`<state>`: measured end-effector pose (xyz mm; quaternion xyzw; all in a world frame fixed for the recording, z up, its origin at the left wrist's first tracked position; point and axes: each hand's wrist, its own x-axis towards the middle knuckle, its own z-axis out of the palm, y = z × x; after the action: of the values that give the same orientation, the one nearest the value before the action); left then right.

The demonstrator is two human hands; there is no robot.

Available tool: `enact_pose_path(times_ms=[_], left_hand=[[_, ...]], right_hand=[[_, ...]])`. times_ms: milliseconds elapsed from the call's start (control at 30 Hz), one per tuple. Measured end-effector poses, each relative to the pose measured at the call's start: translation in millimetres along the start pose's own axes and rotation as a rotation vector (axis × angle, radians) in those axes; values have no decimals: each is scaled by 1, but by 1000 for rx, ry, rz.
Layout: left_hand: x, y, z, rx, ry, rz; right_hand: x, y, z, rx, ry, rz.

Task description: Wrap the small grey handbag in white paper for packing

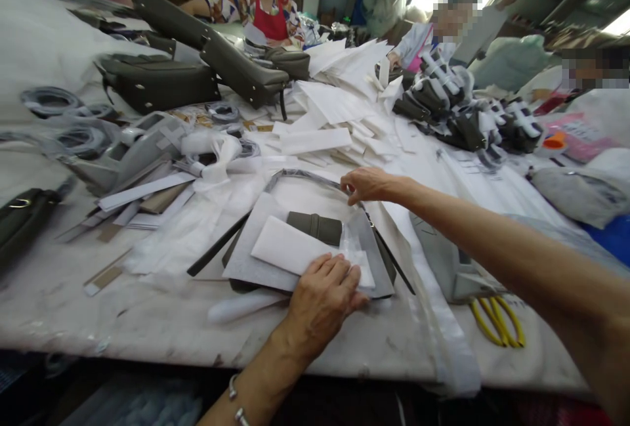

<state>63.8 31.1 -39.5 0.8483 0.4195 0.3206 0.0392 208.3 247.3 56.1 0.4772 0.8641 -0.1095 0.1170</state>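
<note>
A dark olive handbag (315, 224) lies on the table in front of me, partly covered by thin white paper (241, 262). Across it rests a folded white foam sheet (280, 242). My left hand (325, 288) holds this sheet down near the bag's lower edge, fingers bent over it, wearing a metal bracelet (233, 386). At the top right of the arched, plastic-wrapped handle (295, 174), my right hand (367, 186) has its fingers curled in a pinch on the wrapping. A dark strap (216, 245) sticks out to the left.
Yellow-handled tool (497, 321) lies at right beside a plastic-covered grey bag (457, 268). Card strips (147, 193) and coiled wrapped handles (79, 140) are on the left. White sheets (339, 104) pile up behind, near dark bags (157, 81). Several people work around the table.
</note>
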Motion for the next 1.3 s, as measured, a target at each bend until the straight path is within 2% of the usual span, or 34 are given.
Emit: enact_pose_path(times_ms=[100,233,300,400,467,533,600,700,767,867,967,1033,1100,1167,1300], left_hand=[[0,0,0,1,-9,-4],[1,-1,1,25,-22,-4],[1,-2,1,34,-17,3],[1,-3,2,44,-2,5],[0,-2,3,46,-6,-5],[-1,-2,7,32,-7,-19],[0,-3,13,15,24,-36],[-1,-6,13,-20,66,-8],[-5,-9,1,-55,34,66],[-13,-20,-39,15,-26,149],[-20,-41,-87,258,-5,63],[-24,-57,-108,367,-13,-34],[-28,-72,-115,374,-73,-94],[-33,-81,-110,321,-123,-119],[-44,-84,-91,247,-37,-110]], right_hand=[[-26,1,4,93,40,-62],[-48,-12,34,91,29,-141],[-51,-17,41,-9,103,-93],[-66,-31,36,-67,310,-21],[-87,-50,35,88,439,-45],[-113,-74,46,351,514,-102],[-134,-96,69,562,548,-142],[-147,-112,110,671,573,-153],[-144,-112,129,655,584,-144],[-138,-109,139,563,597,-148],[-137,-109,140,426,615,-167],[-138,-110,140,347,633,-165],[-139,-111,140,288,647,-156],[-139,-112,137,243,637,-145],[-133,-122,116,115,544,-146]])
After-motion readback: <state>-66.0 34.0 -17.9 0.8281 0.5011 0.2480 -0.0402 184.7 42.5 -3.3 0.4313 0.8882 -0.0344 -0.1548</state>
